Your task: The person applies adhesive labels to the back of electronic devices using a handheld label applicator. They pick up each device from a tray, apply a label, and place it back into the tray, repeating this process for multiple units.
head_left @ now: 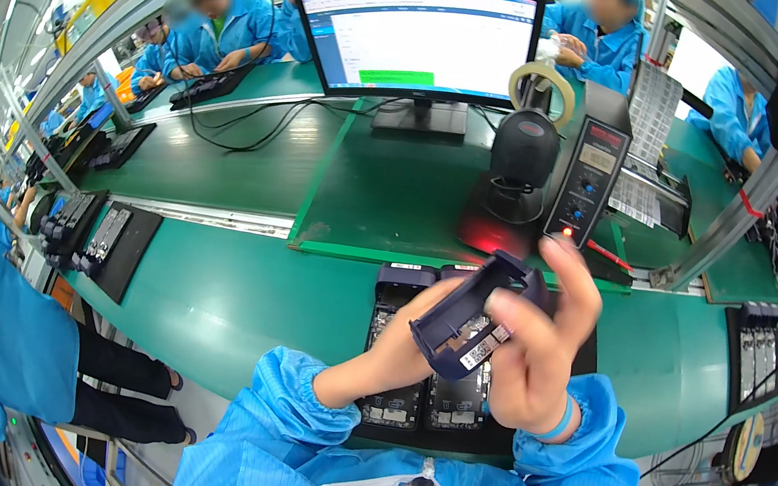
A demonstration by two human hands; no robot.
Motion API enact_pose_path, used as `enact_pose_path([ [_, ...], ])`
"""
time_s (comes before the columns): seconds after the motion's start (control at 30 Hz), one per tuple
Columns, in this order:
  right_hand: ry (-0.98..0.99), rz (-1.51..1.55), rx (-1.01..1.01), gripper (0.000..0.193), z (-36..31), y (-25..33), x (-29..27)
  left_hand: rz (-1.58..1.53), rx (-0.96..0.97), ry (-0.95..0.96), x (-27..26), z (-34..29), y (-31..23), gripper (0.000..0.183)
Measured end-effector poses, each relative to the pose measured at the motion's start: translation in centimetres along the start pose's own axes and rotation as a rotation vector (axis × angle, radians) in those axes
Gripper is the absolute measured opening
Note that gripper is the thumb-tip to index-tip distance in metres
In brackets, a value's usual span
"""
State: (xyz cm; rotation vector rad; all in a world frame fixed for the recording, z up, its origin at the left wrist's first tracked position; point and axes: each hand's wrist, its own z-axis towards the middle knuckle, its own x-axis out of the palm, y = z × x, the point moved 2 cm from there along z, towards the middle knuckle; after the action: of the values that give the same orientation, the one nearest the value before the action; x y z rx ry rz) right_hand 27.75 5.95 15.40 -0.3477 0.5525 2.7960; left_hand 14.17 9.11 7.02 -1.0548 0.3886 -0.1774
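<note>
Above the bench I hold a dark purple, frame-shaped plastic housing (449, 323), tilted, with its open side showing. My left hand (391, 351) is closed round its left side, the fingertips hidden behind it. My right hand (536, 363) is at its right side: the thumb reaches over the opening, the index finger is raised, and the other fingers curl beside a white coded label (484, 348) on the housing. Below the hands, a black tray (498, 444) carries devices with bare circuit boards, among them a left device (390, 409) and a right device (457, 407), partly covered by my hands.
Beyond the hands stand a monitor (422, 44), a black scanner (524, 153) glowing red at its base, a tape roll (542, 90) and a control box with knobs (591, 167). More device trays lie at left (124, 251) and right (753, 359). Co-workers in blue sit opposite; another person stands left.
</note>
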Motion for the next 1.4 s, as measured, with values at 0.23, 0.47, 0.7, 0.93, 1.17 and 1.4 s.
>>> enact_pose_path([
  [0.23,0.145,-0.278,-0.109,0.049,0.3,-1.2,0.4,-0.057,0.023,0.032,-0.2,-1.3,-1.6,0.042],
  [0.47,0.327,0.383,0.678,0.055,-5.7,-3.7,2.1,-0.362,-0.255,0.085,-1.8,-2.0,-0.1,0.056],
  [0.7,-0.16,0.411,1.094,0.048,-11.9,-6.6,-3.5,0.559,-0.348,-0.161,-4.3,-8.6,3.1,0.076],
  [0.93,0.018,-0.098,1.279,0.054,-17.3,-7.9,-4.5,0.374,-0.408,0.003,-2.9,-11.9,5.5,0.085],
  [1.17,0.443,-0.481,1.099,0.075,-13.6,-10.4,-5.0,0.418,-0.358,0.159,-3.4,-11.1,5.8,0.079],
  [1.4,0.322,-0.445,1.093,0.07,-14.4,-12.4,-4.7,0.35,-0.323,0.021,-4.2,-10.8,6.2,0.06],
])
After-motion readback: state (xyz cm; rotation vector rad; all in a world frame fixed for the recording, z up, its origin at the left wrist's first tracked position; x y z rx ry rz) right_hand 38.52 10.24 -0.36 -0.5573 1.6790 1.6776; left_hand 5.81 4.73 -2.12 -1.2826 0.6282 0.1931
